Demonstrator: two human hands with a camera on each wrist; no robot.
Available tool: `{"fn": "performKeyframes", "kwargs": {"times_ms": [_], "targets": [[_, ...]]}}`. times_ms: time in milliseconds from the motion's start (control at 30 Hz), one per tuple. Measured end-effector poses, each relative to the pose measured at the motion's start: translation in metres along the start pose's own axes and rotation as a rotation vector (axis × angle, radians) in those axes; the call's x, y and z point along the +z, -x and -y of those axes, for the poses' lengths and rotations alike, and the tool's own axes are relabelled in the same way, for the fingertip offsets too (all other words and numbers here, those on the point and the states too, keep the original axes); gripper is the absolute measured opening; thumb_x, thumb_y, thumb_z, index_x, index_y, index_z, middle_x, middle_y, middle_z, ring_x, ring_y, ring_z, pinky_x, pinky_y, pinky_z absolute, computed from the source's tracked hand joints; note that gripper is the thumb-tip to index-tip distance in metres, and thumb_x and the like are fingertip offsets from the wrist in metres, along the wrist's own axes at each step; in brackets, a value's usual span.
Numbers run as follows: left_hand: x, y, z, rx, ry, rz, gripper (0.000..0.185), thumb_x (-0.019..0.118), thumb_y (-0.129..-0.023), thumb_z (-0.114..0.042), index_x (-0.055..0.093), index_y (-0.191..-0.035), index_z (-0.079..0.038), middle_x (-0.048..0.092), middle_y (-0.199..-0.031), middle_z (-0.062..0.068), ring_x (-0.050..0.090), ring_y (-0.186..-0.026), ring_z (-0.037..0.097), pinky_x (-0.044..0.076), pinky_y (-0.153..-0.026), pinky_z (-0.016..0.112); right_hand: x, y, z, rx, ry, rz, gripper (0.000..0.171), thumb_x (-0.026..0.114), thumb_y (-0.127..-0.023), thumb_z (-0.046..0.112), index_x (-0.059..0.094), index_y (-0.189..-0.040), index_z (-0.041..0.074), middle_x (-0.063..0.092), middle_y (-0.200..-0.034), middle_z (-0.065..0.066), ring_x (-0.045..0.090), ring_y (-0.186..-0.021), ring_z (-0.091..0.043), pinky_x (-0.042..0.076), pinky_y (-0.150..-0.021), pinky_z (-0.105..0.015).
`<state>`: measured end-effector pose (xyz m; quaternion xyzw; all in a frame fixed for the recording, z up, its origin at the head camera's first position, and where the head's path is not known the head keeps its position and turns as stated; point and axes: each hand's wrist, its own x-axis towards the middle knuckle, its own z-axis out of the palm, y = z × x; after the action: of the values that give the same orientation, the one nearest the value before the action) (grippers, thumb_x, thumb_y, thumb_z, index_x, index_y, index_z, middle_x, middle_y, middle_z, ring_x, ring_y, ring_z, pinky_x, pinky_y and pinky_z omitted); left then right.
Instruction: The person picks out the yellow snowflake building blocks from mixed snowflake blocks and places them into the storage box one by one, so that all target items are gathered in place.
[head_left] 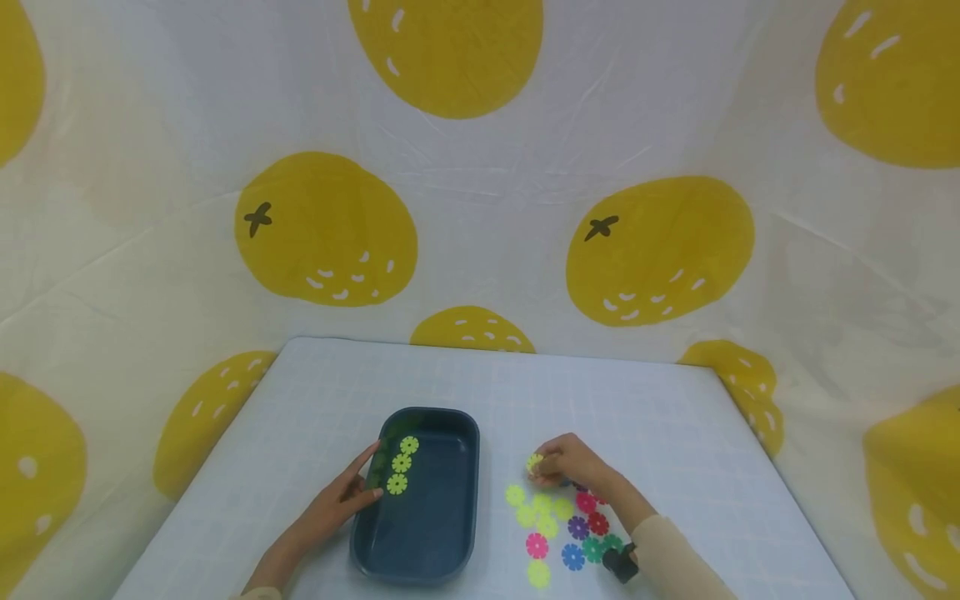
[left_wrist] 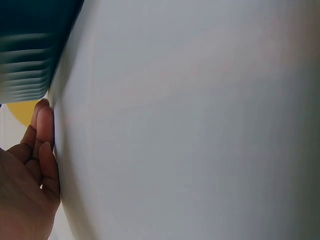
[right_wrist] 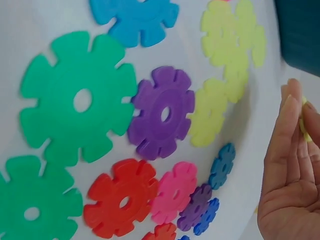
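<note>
My right hand (head_left: 573, 462) pinches a yellow notched plastic disc (head_left: 534, 463) between thumb and fingers, just above the loose pile. In the right wrist view only a thin yellow edge (right_wrist: 304, 122) shows between the fingertips. My left hand (head_left: 335, 502) rests at the left side of a dark blue tray (head_left: 477, 492), index finger and thumb spread along its rim. Beside the ribbed tray wall (left_wrist: 25, 75), the other fingers lie loosely bent in the left wrist view. Inside the tray, three yellow discs (head_left: 401, 463) form a row near the left wall.
Right of the tray lie several yellow discs (head_left: 542, 503), with pink (head_left: 537, 546), purple (right_wrist: 162, 137), red (right_wrist: 117, 215), green (right_wrist: 55, 115) and blue discs (head_left: 573, 557). A white cloth (head_left: 360, 375) covers the table. A fruit-printed curtain (head_left: 487, 208) surrounds it.
</note>
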<state>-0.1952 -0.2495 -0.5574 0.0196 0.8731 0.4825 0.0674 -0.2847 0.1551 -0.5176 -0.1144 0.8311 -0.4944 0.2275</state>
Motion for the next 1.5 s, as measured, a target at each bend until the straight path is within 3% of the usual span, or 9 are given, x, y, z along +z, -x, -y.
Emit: {"fn": "performKeyframes", "kwargs": {"times_ms": [267, 533, 900, 1167, 1500], "targets": [[0.0, -0.001, 0.001, -0.013, 0.019, -0.007, 0.072, 0.065, -0.084, -0.039, 0.022, -0.141, -0.046, 0.05, -0.083, 0.003, 0.045, -0.072, 0.014, 0.039, -0.06, 0.027, -0.001, 0.0, 0.008, 0.126, -0.173, 0.025, 0.033, 0.072, -0.079, 0.027, 0.065, -0.101, 0.003, 0.07, -0.086, -0.011, 0.067, -0.079, -0.027, 0.051, -0.074, -0.035], [-0.001, -0.002, 0.001, -0.023, 0.0, -0.004, 0.071, 0.063, -0.084, -0.042, 0.021, -0.141, -0.049, 0.051, -0.084, 0.004, 0.046, -0.075, 0.016, 0.039, -0.062, 0.028, -0.002, -0.005, 0.021, 0.172, -0.309, 0.039, 0.036, 0.071, -0.081, 0.024, 0.063, -0.104, -0.001, 0.069, -0.093, -0.014, 0.066, -0.085, -0.027, 0.05, -0.073, -0.03], [-0.002, 0.002, -0.006, -0.036, 0.017, -0.014, 0.072, 0.065, -0.086, -0.031, 0.023, -0.144, -0.038, 0.05, -0.081, 0.005, 0.045, -0.072, 0.016, 0.038, -0.06, 0.028, 0.003, -0.014, 0.035, 0.165, -0.368, 0.07, 0.036, 0.07, -0.082, 0.024, 0.062, -0.105, -0.003, 0.068, -0.097, -0.016, 0.066, -0.088, -0.025, 0.049, -0.072, -0.026], [0.0, 0.0, 0.0, -0.017, 0.001, -0.014, 0.071, 0.064, -0.085, -0.037, 0.022, -0.142, -0.044, 0.049, -0.082, 0.003, 0.045, -0.073, 0.014, 0.038, -0.061, 0.027, 0.012, -0.021, 0.054, 0.168, -0.371, 0.088, 0.036, 0.069, -0.082, 0.023, 0.064, -0.105, -0.005, 0.068, -0.096, -0.016, 0.066, -0.089, -0.026, 0.049, -0.075, -0.029], [-0.011, 0.016, -0.038, 0.001, 0.015, 0.033, 0.071, 0.063, -0.087, -0.033, 0.023, -0.146, -0.031, 0.05, -0.082, 0.004, 0.045, -0.072, 0.014, 0.039, -0.061, 0.027, 0.031, -0.031, 0.074, 0.143, -0.435, 0.088, 0.029, 0.07, -0.081, 0.016, 0.066, -0.099, -0.006, 0.068, -0.093, -0.019, 0.067, -0.086, -0.028, 0.05, -0.072, -0.031]]}}
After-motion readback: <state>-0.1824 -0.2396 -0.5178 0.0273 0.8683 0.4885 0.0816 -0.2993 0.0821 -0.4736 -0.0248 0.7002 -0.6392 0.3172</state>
